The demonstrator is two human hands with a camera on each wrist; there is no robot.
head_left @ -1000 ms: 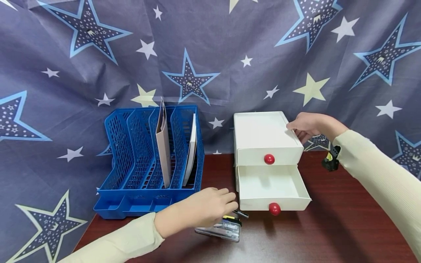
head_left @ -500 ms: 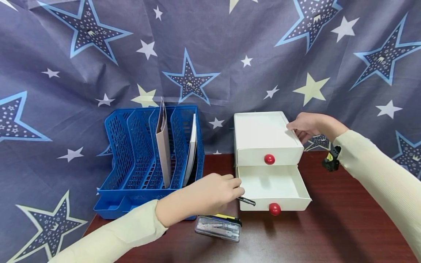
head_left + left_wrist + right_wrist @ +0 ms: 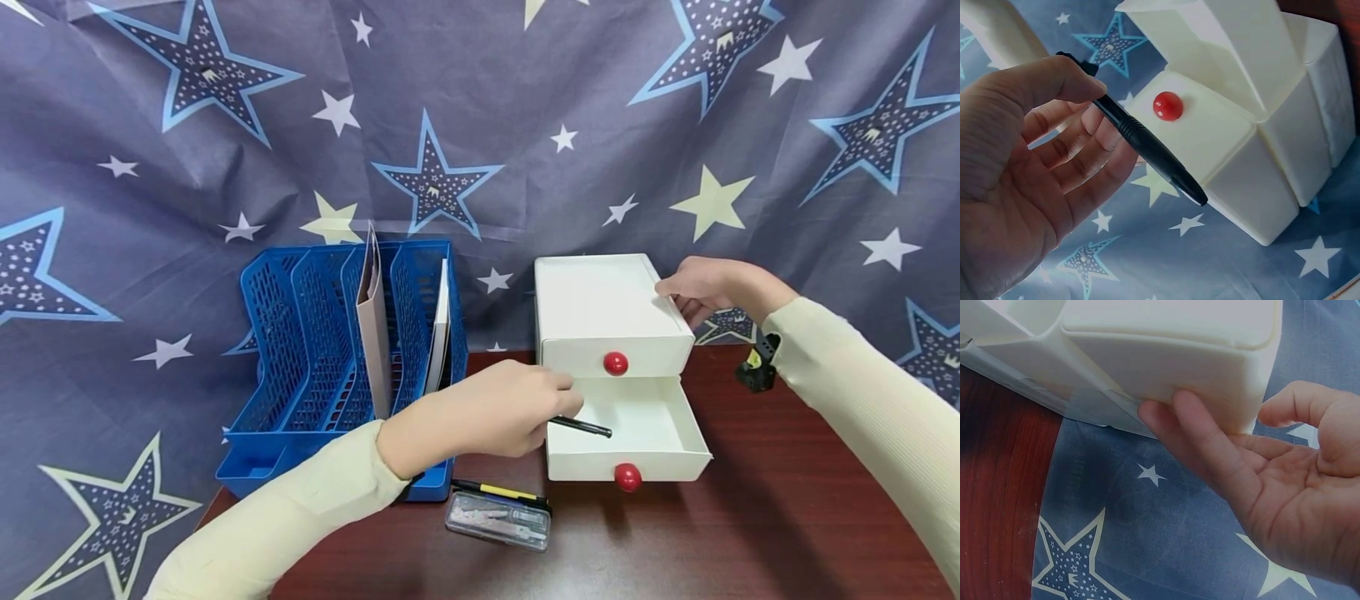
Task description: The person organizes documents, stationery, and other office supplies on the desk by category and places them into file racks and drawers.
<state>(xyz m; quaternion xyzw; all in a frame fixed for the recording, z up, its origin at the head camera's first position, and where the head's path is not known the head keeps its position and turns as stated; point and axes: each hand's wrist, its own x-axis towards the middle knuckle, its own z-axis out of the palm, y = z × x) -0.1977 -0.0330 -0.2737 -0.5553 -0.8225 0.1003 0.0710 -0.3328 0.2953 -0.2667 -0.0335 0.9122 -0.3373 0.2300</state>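
My left hand [image 3: 517, 408] pinches a black pen [image 3: 582, 427] between thumb and fingers, over the left side of the pulled-out lower drawer [image 3: 630, 417]. In the left wrist view the pen [image 3: 1154, 150] slants downward, its tip apart from the white drawer box. My right hand [image 3: 697, 287] touches the right side of the white two-drawer box [image 3: 592, 292]. The right wrist view shows its extended fingers [image 3: 1204, 428] against the side wall, with the thumb near an edge. Red round knobs mark both drawers; the upper one is closed.
A blue file rack [image 3: 300, 350] on the left holds a beige folder [image 3: 375, 342] and a white book [image 3: 438, 333]. A clear case [image 3: 498, 521] and a yellow-and-black pen [image 3: 502, 493] lie on the dark red table [image 3: 600, 550]. Starry cloth hangs behind.
My left hand has lifted the black pen from beside the clear case and carried it up and right, over the open drawer. My right hand has stayed in place.
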